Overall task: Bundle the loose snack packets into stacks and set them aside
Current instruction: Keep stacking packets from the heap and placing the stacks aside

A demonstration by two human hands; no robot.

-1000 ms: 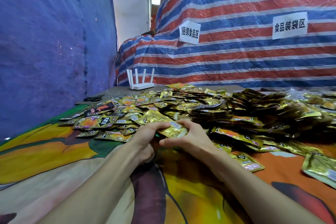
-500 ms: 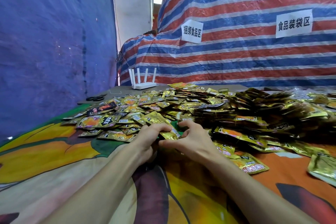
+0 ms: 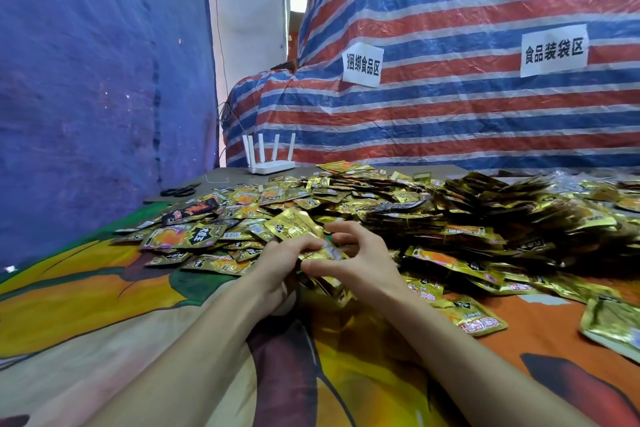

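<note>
Both hands meet at the near edge of the pile [image 3: 398,208] of gold foil snack packets, at the centre of the view. The left hand [image 3: 278,265] grips a small stack [image 3: 323,253] of packets, with its fingers curled over the top of the stack. The right hand [image 3: 362,269] holds the opposite side of the same stack: its thumb [image 3: 311,266] presses on the near edge, and its fingers [image 3: 341,228] arch over the far side, curled and slightly spread. The stack sits between the two hands, low over the surface [image 3: 104,308]; whether it touches the surface cannot be determined. A large packet [image 3: 294,227] lies tilted at the edge of the pile, just behind the left hand's fingers. The pile extends from left of centre to the right edge of the view. Its left part lies mostly flat and includes an orange-and-black packet [image 3: 187,236]. Its right part is heaped higher and appears darker. Two loose packets lie apart from the pile on the right: one [image 3: 479,321] just beside the right forearm, and one [image 3: 613,326] at the right edge. The surface is covered by a cloth printed in orange, yellow and green. A white router [image 3: 268,158] with four antennas stands on the bare far end of the surface. Black scissors [image 3: 180,190] lie at the far left corner, near the blue tarp [image 3: 86,80]. A striped tarp [image 3: 450,121] behind the pile carries two white signs [image 3: 362,64].
</note>
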